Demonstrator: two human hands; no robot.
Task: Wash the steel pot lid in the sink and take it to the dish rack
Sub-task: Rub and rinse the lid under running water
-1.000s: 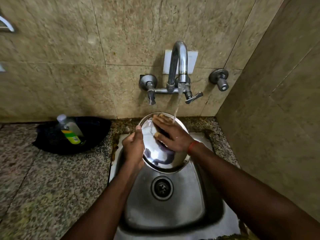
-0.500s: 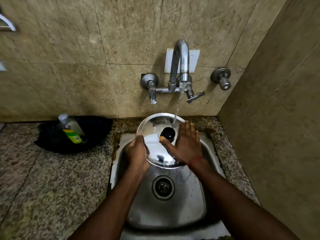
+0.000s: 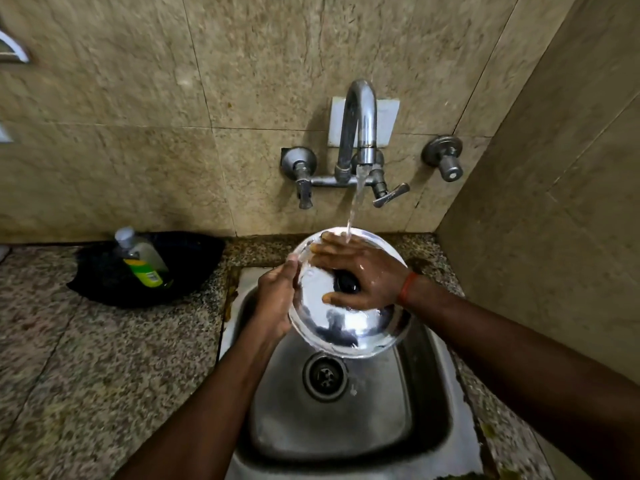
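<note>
A round steel pot lid [image 3: 346, 327] with a black knob [image 3: 346, 282] is held tilted over the steel sink [image 3: 426, 427], under the running tap [image 3: 358, 133]. My left hand [image 3: 275, 299] grips the lid's left rim. My right hand [image 3: 360, 271] lies flat across the lid's upper face, fingers spread around the knob, with the water stream landing on its fingers. The dish rack is out of sight.
A black bowl [image 3: 194, 268] holding a dish-soap bottle [image 3: 142, 258] sits on the granite counter [image 3: 86, 358] to the left. A tiled wall stands close on the right. A separate valve [image 3: 445, 157] juts from the back wall. The drain [image 3: 325, 375] lies below the lid.
My right hand slid from the lid's right side up across its top face, now under the stream. The lid has tipped lower toward me. The left hand keeps its grip on the rim.
</note>
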